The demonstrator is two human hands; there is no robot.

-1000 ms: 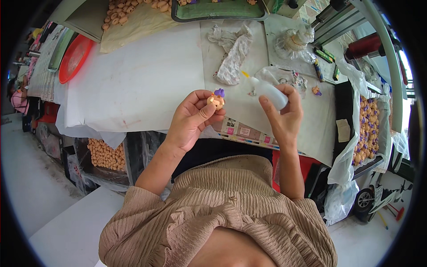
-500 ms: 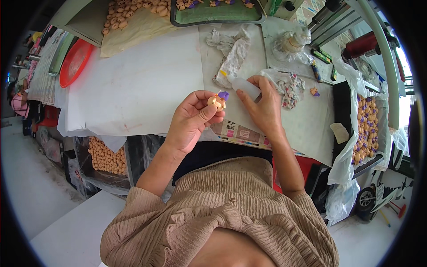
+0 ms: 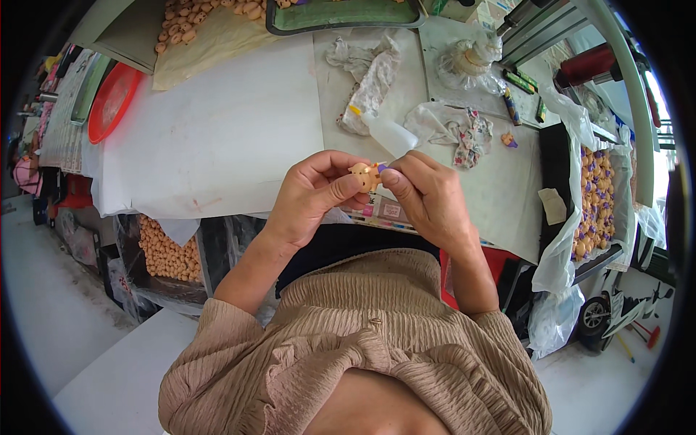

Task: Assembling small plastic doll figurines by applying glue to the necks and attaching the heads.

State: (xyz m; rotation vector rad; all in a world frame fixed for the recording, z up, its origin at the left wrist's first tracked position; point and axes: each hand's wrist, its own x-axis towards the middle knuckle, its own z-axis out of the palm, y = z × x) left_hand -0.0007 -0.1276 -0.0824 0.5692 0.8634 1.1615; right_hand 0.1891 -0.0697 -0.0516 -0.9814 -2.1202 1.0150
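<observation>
Pinching a small tan figurine [image 3: 362,174] at centre frame, the left hand [image 3: 315,192] grips it between thumb and fingertips, while the right hand [image 3: 428,196] presses a tiny purple piece [image 3: 382,168] onto it with thumb and forefinger and keeps a white squeeze bottle [image 3: 388,134] tucked in the same hand, nozzle pointing to the upper left. Risk, as I judge it: the purple bit is tiny and held only at the fingertips, so it could slip off or seat crooked; the bottle could also drip onto the white table cover [image 3: 210,138] if squeezed by accident. Crumpled rag [image 3: 453,130] lies just above the right hand, black tray of finished figurines [image 3: 598,203] at right, red tray [image 3: 112,101] upper left. Versus a second ago: the right hand held the bottle apart from the figurine, to its right; now the hands meet and the purple piece is pinched between them.
</observation>
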